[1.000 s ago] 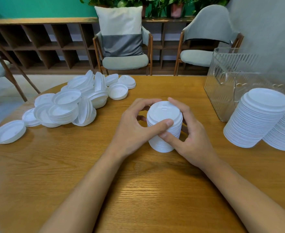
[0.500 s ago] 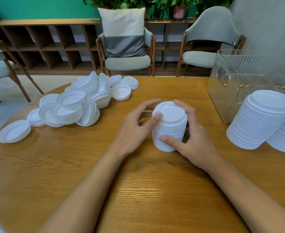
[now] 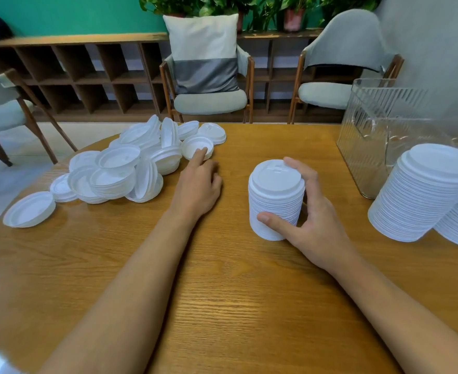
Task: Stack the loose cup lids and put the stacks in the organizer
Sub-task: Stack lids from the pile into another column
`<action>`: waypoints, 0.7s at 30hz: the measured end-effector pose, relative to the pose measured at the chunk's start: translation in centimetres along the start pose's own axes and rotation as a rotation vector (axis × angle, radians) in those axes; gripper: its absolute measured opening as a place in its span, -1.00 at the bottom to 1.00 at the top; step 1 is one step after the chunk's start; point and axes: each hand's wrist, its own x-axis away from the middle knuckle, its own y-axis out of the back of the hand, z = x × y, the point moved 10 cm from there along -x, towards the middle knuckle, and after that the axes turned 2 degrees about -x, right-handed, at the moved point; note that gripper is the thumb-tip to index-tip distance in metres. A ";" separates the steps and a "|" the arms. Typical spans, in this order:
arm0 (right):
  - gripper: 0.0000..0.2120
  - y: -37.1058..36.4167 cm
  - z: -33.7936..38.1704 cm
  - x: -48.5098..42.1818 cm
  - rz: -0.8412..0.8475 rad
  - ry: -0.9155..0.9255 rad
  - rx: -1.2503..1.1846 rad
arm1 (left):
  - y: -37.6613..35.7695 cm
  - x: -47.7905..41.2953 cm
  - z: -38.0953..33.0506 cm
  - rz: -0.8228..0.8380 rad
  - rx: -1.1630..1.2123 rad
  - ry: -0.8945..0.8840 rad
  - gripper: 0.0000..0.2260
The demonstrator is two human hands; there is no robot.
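A short stack of white lids (image 3: 275,201) stands upright in the middle of the round wooden table (image 3: 222,306). My right hand (image 3: 307,214) grips it from the right, thumb low on the front and fingers on the top rim. My left hand (image 3: 198,184) lies to the left with its fingers stretched out, the index fingertip touching an upturned loose lid (image 3: 197,147) at the edge of the pile of loose lids (image 3: 125,168). The clear ribbed organizer (image 3: 379,136) stands at the back right.
Two tall lid stacks (image 3: 422,201) lean at the right edge in front of the organizer. A single lid (image 3: 29,209) lies apart at the far left. Chairs and a low shelf stand behind the table.
My left hand has let go of the short stack and moved left and away to the loose pile. My right hand keeps hold of the stack.
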 end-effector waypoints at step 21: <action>-0.19 0.2 -0.1 0.0 -0.014 -0.022 0.024 | 3.4 5.6 -2.8 -0.170 0.104 -0.170 -0.82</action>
